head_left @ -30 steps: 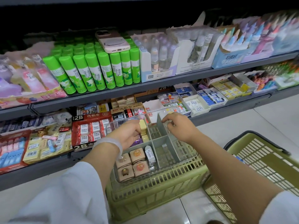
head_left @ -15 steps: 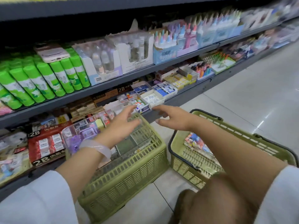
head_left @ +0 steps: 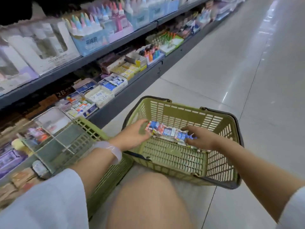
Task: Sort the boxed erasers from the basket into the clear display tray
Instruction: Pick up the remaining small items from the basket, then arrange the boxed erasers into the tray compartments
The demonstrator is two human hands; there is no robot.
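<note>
On the floor: an olive-green slotted plastic shopping basket with dark handles (head_left: 219, 164) sits on the pale tiled floor (head_left: 247, 80), just in front of a bare knee (head_left: 145, 200).
Boxed erasers: a row of small blue, red and white boxed erasers (head_left: 168, 131) lies along the basket's bottom near its far wall, packed side by side.
Left hand: the left hand (head_left: 133, 134) reaches into the basket with spread, loosely curved fingers at the left end of the row; whether it touches the boxes I cannot tell. A clear bangle (head_left: 110, 151) circles that wrist.
Right hand: the right hand (head_left: 199, 139) lies over the right end of the row, fingers bent down onto the boxes; motion blur hides whether it grips any.
Display tray: a clear plastic display tray with grey dividers (head_left: 54, 146) rests on top of a second olive-green slotted basket (head_left: 105, 176), to the left of the first. Some compartments at its left hold small items, blurred.
Shelves: grey store shelves (head_left: 102, 52) carry boxed stationery, well apart from both hands.
</note>
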